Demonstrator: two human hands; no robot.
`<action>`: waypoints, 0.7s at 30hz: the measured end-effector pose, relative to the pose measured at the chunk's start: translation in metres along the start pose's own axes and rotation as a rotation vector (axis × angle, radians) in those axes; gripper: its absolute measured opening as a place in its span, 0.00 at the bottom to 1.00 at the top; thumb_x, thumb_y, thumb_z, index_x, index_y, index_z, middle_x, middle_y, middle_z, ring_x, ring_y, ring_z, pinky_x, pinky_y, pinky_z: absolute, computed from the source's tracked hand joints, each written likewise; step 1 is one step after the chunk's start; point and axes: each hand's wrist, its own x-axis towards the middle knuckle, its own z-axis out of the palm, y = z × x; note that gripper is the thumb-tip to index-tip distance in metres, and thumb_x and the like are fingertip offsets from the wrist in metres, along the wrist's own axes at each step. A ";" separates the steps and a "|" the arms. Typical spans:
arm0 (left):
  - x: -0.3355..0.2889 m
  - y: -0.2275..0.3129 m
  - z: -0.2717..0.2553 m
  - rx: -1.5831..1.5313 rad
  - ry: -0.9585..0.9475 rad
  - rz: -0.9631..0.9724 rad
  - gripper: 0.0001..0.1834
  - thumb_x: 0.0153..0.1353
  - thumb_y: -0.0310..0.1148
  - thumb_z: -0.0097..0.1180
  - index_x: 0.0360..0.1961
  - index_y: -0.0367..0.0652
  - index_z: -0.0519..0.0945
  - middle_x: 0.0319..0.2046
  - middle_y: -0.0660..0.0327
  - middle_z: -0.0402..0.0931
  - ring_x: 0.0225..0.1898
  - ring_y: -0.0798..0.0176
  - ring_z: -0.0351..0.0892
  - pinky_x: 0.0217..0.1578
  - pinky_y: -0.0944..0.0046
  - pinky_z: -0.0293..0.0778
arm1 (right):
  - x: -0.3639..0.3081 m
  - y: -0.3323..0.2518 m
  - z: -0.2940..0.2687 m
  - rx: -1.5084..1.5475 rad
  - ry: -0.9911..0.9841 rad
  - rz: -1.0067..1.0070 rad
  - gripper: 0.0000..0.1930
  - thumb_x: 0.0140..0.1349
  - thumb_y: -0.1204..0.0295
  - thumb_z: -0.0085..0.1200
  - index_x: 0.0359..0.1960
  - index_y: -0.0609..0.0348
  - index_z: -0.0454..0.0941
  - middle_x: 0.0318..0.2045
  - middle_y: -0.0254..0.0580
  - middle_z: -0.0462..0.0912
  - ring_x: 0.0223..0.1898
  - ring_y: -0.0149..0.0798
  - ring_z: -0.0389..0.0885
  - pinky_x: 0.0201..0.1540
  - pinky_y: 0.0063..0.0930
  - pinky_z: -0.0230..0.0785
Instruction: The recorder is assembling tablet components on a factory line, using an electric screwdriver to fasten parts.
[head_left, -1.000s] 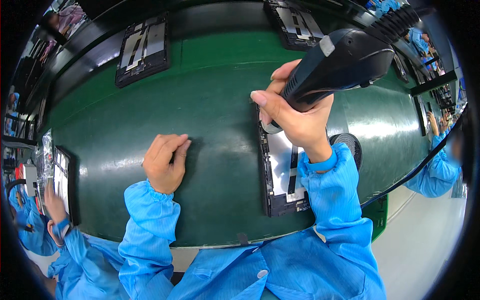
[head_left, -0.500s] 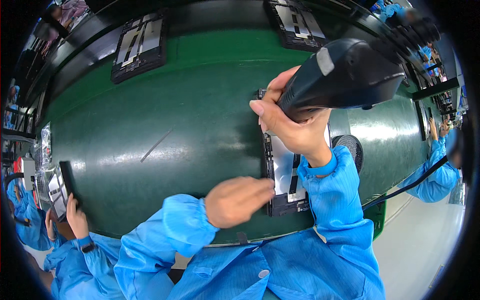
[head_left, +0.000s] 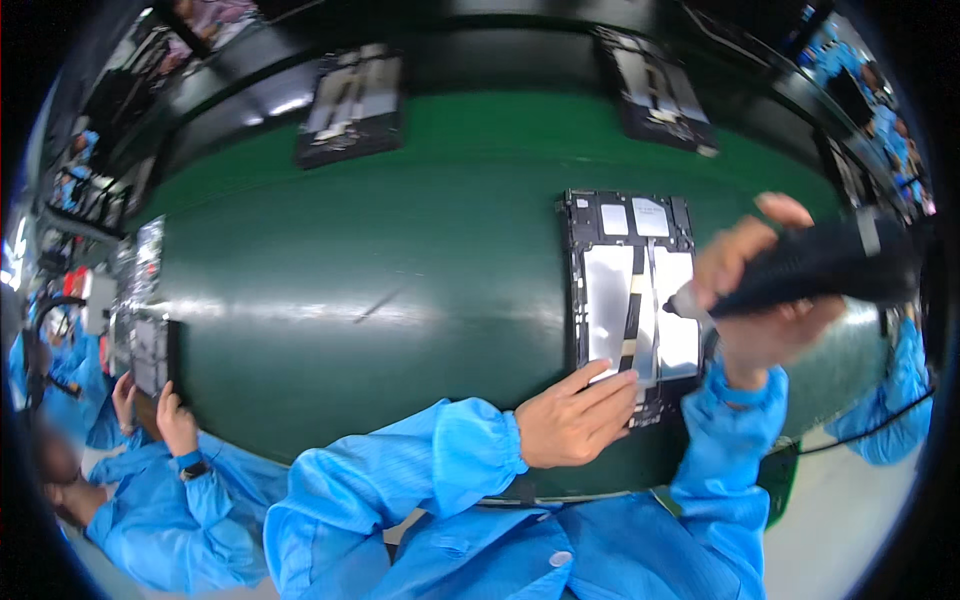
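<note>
An opened tablet [head_left: 608,285] lies on the green table at right of centre, its silver plates, black strips and circuit parts exposed. My left hand [head_left: 575,418] rests over its lower left edge, fingers stretched out onto the silver plate and the lower parts. In my right hand [head_left: 760,300], blurred by motion, is a black electric screwdriver [head_left: 830,262] with a pale cone and a dark tip. It is tilted, the tip pointing left over the tablet's right plate; I cannot tell whether it touches.
Two more opened tablets [head_left: 352,105] [head_left: 665,95] lie at the far side. A thin dark strip [head_left: 377,306] rests mid-table. At the left, a co-worker's hands [head_left: 170,420] hold another device [head_left: 152,355]. A co-worker's blue sleeve [head_left: 890,400] shows at the right.
My right hand has lowered the screwdriver from above the tablet toward its right side, uncovering the tablet. My left hand has come to rest on the tablet's lower part. The whole view has shifted.
</note>
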 end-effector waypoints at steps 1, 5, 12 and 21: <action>-0.002 -0.011 -0.002 0.038 -0.011 -0.007 0.18 0.45 0.34 0.65 0.36 0.34 0.79 0.42 0.53 0.76 0.50 0.55 0.74 0.52 0.50 0.67 | -0.009 -0.007 -0.006 -0.041 0.046 0.028 0.49 0.49 0.29 0.41 0.54 0.67 0.57 0.17 0.41 0.72 0.18 0.35 0.75 0.19 0.24 0.69; 0.001 -0.068 -0.026 0.114 0.054 -0.078 0.28 0.40 0.30 0.68 0.44 0.33 0.74 0.43 0.51 0.74 0.48 0.50 0.74 0.50 0.51 0.70 | -0.036 -0.011 -0.025 -0.044 0.001 0.054 0.44 0.52 0.31 0.39 0.52 0.62 0.56 0.16 0.39 0.68 0.15 0.33 0.68 0.17 0.26 0.66; 0.025 -0.151 -0.048 0.596 0.279 -0.344 0.13 0.50 0.24 0.59 0.39 0.36 0.79 0.44 0.54 0.77 0.52 0.54 0.73 0.54 0.50 0.65 | -0.045 -0.003 -0.032 -0.025 -0.006 0.062 0.41 0.54 0.33 0.41 0.50 0.63 0.58 0.16 0.39 0.69 0.14 0.34 0.70 0.17 0.26 0.68; 0.030 -0.142 -0.035 0.408 0.264 -0.729 0.15 0.55 0.29 0.54 0.44 0.34 0.77 0.49 0.52 0.74 0.51 0.52 0.73 0.56 0.53 0.63 | -0.046 -0.007 -0.043 0.047 0.005 0.126 0.38 0.58 0.35 0.36 0.48 0.64 0.60 0.16 0.43 0.69 0.14 0.35 0.70 0.17 0.28 0.67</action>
